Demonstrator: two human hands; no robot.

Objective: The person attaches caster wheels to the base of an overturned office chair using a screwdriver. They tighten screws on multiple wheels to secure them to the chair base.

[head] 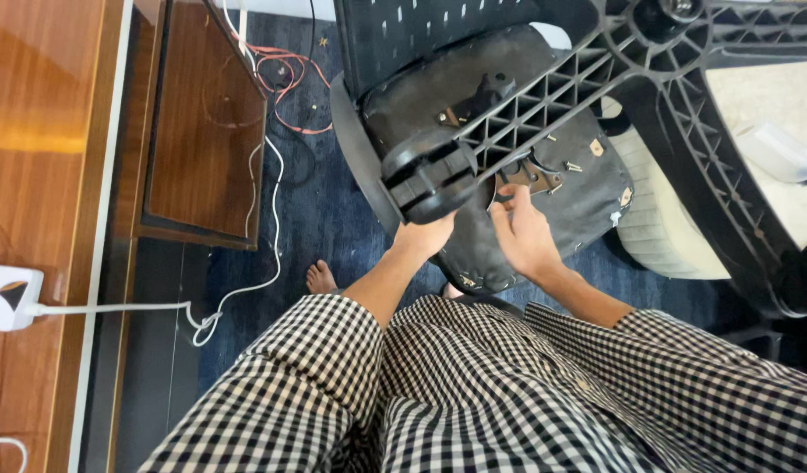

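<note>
Working on the overturned office chair (543, 175), left hand (423, 235) clamped under a caster wheel (428, 175), right hand (521, 232) fingering the seat-plate bracket (533, 175); next probably calls for steady bracing

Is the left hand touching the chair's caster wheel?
Cannot tell. In the head view the left hand reaches up behind the caster wheel, which hides its fingers.

A home office or study is suggested by the polished wooden surface (35, 114), the white charger (9, 298) with its cables (246, 289), the dark blue carpet (324, 210) and an overturned office chair (508, 131).
</note>
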